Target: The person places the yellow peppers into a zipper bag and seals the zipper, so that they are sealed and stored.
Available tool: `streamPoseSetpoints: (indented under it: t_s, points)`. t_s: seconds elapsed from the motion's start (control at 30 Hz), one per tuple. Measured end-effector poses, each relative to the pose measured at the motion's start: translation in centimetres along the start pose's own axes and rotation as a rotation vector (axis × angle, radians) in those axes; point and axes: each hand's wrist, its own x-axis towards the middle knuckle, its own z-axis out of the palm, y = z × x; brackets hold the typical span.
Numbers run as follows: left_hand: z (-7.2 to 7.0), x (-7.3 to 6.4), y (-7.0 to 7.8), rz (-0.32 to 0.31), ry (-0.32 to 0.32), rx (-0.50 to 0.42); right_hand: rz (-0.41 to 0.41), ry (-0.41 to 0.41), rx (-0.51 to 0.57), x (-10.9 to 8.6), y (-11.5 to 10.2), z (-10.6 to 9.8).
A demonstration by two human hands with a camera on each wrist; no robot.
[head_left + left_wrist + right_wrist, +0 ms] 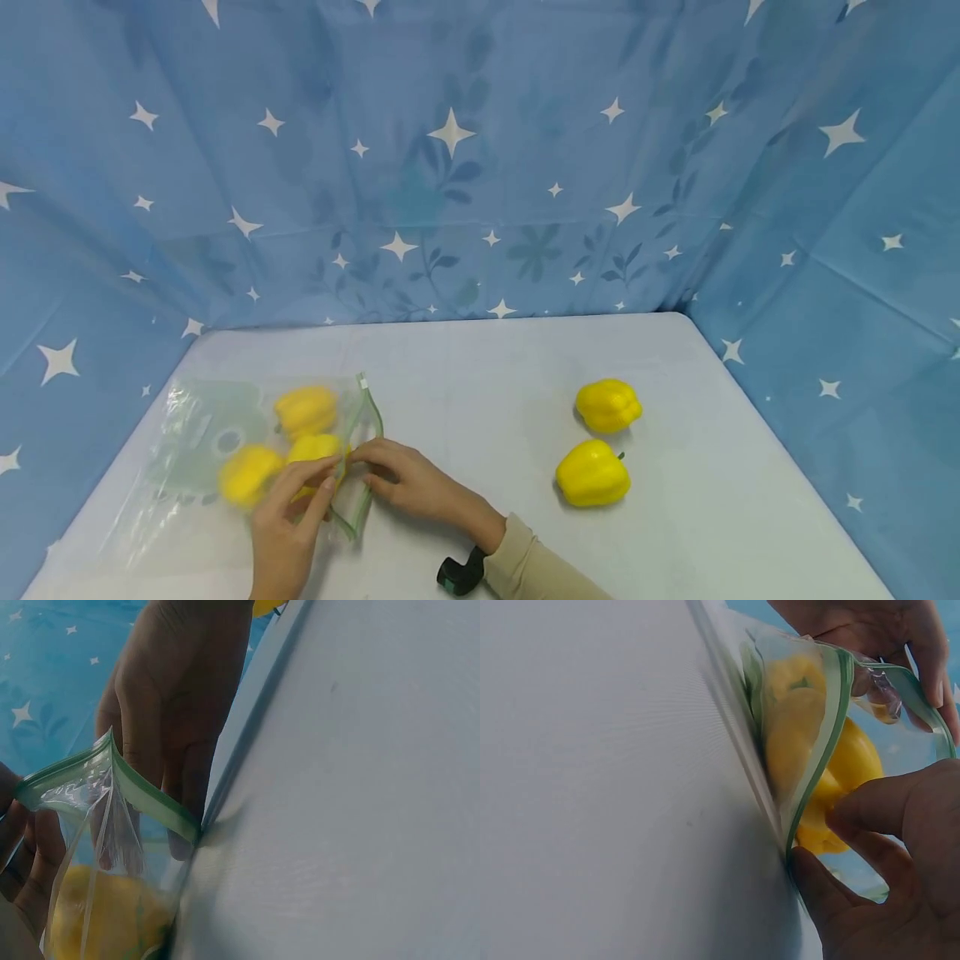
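A clear zip bag (157, 500) with green-edged lips lies on the left of the table, its mouth toward the right. Inside are three yellow bell peppers, one far back (306, 410), one at the left (249, 475) and one near the mouth (315, 447). My left hand (288, 517) pinches the bag's upper lip and holds it raised. The fingers of my right hand (420, 483) reach loosely into the mouth, close to the nearest pepper (859, 754); whether they touch it is unclear. Its thumb (810, 874) lies by the green rim (832, 727).
Two more yellow bell peppers rest on the table's right side, one farther back (608, 406) and one nearer (593, 473). Blue star-patterned cloth (450, 192) surrounds the white table (480, 367) at the back and sides. A black device (461, 575) sits at my right wrist.
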Motion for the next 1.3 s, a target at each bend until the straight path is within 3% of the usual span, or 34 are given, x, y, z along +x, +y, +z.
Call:
streamPoseSetpoints:
  t_s: [0.23,0.4,0.87,1.13,1.3]
  points:
    - [-0.28,-0.12,0.06,0.014,-0.013,-0.009,-0.047,-0.028,-0.116,0.45,0.09,0.59]
    - [-0.39,0.14,-0.22,-0.009,-0.023,-0.012,-0.07,-0.03,-0.202,0.82,0.04,0.59]
    - [-0.1,0.15,0.25,-0.029,-0.035,-0.006,-0.012,-0.029,-0.163,-0.12,-0.45,0.23]
    - [-0.12,-0.04,0.08,-0.035,-0.038,-0.005,-0.075,-0.022,-0.246,0.1,-0.31,0.77]
    - [-0.1,-0.04,0.03,-0.041,-0.055,-0.029,-0.059,-0.055,-0.294,-0.13,-0.41,1.03]
